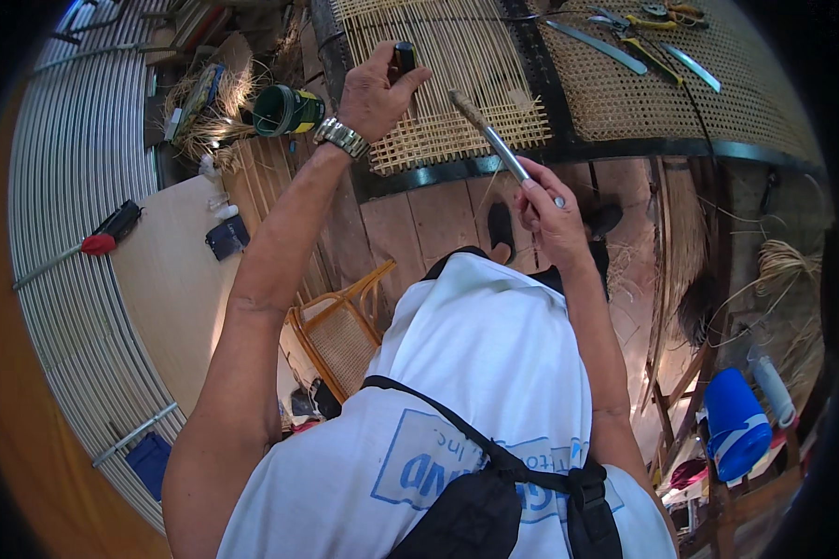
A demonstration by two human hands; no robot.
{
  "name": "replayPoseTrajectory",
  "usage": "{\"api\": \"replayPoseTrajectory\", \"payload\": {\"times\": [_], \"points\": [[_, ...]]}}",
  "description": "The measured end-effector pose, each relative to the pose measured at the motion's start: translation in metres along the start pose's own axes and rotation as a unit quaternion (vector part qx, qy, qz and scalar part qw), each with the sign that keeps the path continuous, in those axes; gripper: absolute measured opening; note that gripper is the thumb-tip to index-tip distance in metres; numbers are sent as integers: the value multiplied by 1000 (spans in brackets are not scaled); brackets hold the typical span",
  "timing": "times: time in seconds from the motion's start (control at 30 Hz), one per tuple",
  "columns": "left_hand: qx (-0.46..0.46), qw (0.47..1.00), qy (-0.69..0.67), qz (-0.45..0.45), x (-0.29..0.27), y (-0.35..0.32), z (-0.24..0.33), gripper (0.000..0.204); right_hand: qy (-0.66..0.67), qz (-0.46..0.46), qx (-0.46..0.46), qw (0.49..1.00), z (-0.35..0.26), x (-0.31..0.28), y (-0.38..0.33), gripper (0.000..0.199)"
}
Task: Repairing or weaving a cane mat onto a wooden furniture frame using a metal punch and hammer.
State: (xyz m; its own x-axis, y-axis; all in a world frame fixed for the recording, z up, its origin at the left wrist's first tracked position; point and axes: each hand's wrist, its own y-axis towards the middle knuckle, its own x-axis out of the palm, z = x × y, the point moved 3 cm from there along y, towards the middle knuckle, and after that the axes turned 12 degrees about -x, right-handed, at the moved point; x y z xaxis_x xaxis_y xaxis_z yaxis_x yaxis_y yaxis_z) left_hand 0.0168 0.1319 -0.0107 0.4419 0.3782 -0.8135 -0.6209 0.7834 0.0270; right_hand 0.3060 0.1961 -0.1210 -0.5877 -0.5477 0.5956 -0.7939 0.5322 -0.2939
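Gripped black-handled tool point(404, 58) in left hand point(375, 101) over woven cane panel point(475, 56); metal-shafted tool point(505, 154) in right hand point(552, 212) across panel's near edge. Judged both stiff, metal likely slick; best held at handle ends.

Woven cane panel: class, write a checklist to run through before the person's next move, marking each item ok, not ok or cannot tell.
1. Left hand holds the black-handled tool: ok.
2. Right hand grips the metal bar: ok.
3. Black-handled tool touching the pale cane panel: cannot tell.
4. Yellow-handled tool off that panel: ok, on the darker panel.
5. Floor free of loose strands: not ok.
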Motion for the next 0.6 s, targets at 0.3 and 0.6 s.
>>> {"api": "replayPoseTrajectory", "payload": {"times": [0.3, 0.6], "points": [[-7, 999, 9, -31, 2, -2, -2, 42, 0, -10, -2, 1000, 2, 18, 10, 41], [-24, 998, -32, 57, -16, 6, -17, 43, 28, 40, -19, 999, -10, -2, 12, 41]]}}
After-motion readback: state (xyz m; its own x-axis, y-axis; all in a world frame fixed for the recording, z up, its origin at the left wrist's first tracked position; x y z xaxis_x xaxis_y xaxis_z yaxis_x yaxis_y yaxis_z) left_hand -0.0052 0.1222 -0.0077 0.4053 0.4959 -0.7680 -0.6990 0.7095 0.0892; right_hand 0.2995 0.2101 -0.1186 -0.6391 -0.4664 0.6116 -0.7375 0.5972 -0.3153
